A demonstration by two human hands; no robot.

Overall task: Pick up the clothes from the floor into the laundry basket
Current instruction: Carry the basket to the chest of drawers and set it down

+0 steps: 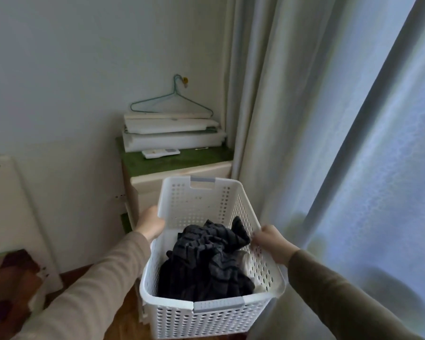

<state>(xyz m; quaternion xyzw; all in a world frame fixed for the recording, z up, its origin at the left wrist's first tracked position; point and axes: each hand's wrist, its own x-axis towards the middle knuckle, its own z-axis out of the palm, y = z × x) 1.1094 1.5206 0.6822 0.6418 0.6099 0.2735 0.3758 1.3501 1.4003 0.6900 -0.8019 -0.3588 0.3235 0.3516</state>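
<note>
A white perforated laundry basket [201, 202] with grey handle strips is held in the air in front of me. My left hand [149, 223] grips its left rim and my right hand [271, 242] grips its right rim. Inside lies a crumpled dark grey and black garment [206, 261], with a pale cloth [248, 262] showing beneath it at the right. No clothes show on the visible floor.
A low cabinet with a green top [182, 159] stands behind the basket, carrying stacked white boards [172, 133], a remote [161, 152] and a wire hanger [172, 101]. Pale curtains [329, 143] hang at the right. A white board [12, 204] and patterned rug [8, 285] lie at the left.
</note>
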